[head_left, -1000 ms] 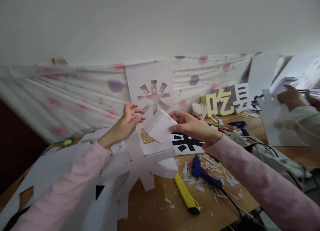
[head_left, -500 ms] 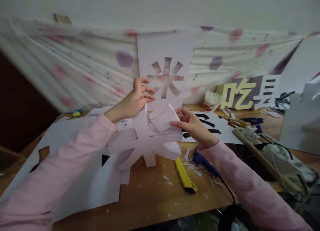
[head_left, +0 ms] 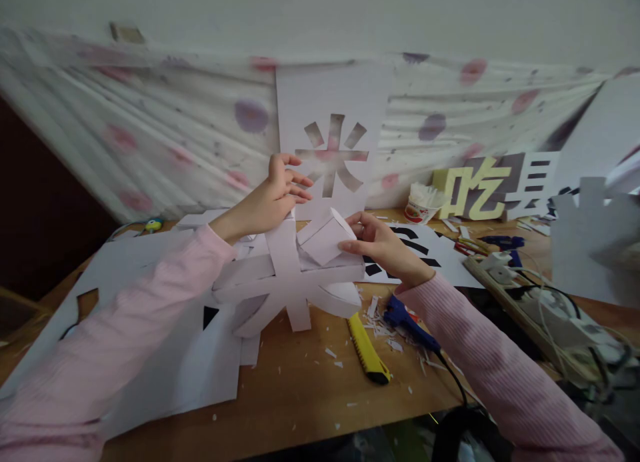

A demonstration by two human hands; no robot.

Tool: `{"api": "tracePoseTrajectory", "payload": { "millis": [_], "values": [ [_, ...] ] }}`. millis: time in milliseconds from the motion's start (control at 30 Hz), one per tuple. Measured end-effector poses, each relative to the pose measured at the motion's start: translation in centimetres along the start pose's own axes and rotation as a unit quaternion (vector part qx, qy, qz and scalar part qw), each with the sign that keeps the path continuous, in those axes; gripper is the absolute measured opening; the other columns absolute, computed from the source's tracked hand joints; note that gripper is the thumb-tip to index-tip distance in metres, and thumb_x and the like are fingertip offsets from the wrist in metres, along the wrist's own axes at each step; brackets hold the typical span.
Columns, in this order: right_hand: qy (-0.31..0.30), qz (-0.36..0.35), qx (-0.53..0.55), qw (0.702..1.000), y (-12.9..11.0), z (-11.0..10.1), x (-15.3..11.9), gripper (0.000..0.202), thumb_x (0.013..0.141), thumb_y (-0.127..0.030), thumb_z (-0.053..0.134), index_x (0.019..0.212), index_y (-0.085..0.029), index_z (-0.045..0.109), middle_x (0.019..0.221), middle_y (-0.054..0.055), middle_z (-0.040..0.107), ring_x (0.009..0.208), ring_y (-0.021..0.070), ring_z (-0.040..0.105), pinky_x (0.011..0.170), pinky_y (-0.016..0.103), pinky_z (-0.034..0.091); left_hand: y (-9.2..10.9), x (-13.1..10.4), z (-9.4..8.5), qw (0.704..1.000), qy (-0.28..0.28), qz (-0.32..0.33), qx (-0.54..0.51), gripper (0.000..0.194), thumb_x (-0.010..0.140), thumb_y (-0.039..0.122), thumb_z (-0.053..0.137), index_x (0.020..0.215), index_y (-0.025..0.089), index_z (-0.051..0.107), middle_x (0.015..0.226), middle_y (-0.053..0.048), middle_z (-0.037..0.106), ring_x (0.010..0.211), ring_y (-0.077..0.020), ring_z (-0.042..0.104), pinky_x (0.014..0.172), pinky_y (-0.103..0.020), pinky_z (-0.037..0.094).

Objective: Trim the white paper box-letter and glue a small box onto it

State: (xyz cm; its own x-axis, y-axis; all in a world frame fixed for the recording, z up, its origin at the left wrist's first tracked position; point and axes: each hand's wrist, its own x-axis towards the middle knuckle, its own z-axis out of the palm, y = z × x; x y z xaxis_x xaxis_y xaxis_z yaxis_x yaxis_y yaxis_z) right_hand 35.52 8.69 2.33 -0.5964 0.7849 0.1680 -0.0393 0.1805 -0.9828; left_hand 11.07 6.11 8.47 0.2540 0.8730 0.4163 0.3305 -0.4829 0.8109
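Little movement is recorded since half a second ago: the right hand (head_left: 383, 245) has been raised slightly and the folded card strip (head_left: 324, 235) tipped a little more upright at frame centre, while the left hand (head_left: 274, 199) has stayed in place. From this it is judged that the strip is being fitted against the white card character (head_left: 285, 282), not yet fixed.

The strip is pinched between the right thumb and fingers, just above the character's upper right arm. The left hand is curled, fingers half bent, at the top of the character's upright stroke; whether that stroke is actually gripped cannot be told. The character rests on the wooden table (head_left: 310, 395), centre of frame, partly over loose white sheets (head_left: 165, 355).

Counted: one yellow utility knife (head_left: 369, 349) and one blue glue gun (head_left: 407, 321), lower centre right; one stencil sheet (head_left: 333, 139) with the cut-out character, upper centre; one paper cup (head_left: 421, 205) and one yellow block character (head_left: 473, 192), right of centre. Paper scraps (head_left: 385, 322) were not counted.
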Motion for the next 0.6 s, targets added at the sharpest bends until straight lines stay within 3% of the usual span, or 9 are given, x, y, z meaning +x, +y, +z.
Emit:
{"api": "tracePoseTrajectory", "payload": {
  "millis": [167, 300, 433, 600],
  "values": [
    [0.007, -0.005, -0.016, 1.0, 0.1, -0.3, 0.0, 0.043, 0.069, -0.038, 0.084, 0.095, -0.023, 0.053, 0.096, 0.003, 0.069, 0.08, 0.0167, 0.065, 0.065, 0.029, 0.053, -0.3, 0.1, 0.0, 1.0, 0.002, 0.005, 0.008, 0.054, 0.076, 0.006, 0.053, 0.121, 0.022, 0.03, 0.121, -0.012, 0.052, 0.108, -0.0283, 0.06, 0.094, -0.056, 0.044],
    [-0.001, -0.046, -0.048, 0.998, -0.4, 0.1, -0.1, 0.042, 0.069, -0.038, 0.083, 0.092, -0.022, 0.051, 0.095, 0.002, 0.066, 0.083, 0.0157, 0.062, 0.068, 0.028, 0.051, -0.3, 0.0, 0.1, 1.0, 0.003, 0.009, 0.027, 0.052, 0.08, 0.01, 0.054, 0.125, 0.022, 0.03, 0.123, -0.013, 0.054, 0.107, -0.0263, 0.061, 0.091, -0.052, 0.047],
    [0.0, -0.076, -0.102, 0.992, -1.4, 0.3, -0.2, 0.042, 0.068, -0.038, 0.083, 0.087, -0.022, 0.049, 0.088, -0.001, 0.062, 0.081, 0.0149, 0.06, 0.068, 0.027, 0.05, 0.9, -0.4, 0.3, 0.997, -0.029, 0.002, 0.076, 0.041, 0.092, 0.027, 0.053, 0.13, 0.023, 0.039, 0.118, -0.009, 0.063, 0.108, -0.0245, 0.061, 0.096, -0.049, 0.043],
    [-0.058, -0.08, -0.149, 0.984, -2.6, -0.2, -0.4, 0.054, 0.074, -0.033, 0.077, 0.121, -0.025, 0.052, 0.096, 0.001, 0.066, 0.091, 0.0182, 0.063, 0.075, 0.03, 0.053, 1.9, -0.5, 0.7, 0.991, -0.075, 0.007, 0.111, 0.046, 0.098, 0.047, 0.044, 0.138, 0.025, 0.047, 0.124, -0.009, 0.064, 0.118, -0.0272, 0.057, 0.103, -0.047, 0.039]
  ]
}}
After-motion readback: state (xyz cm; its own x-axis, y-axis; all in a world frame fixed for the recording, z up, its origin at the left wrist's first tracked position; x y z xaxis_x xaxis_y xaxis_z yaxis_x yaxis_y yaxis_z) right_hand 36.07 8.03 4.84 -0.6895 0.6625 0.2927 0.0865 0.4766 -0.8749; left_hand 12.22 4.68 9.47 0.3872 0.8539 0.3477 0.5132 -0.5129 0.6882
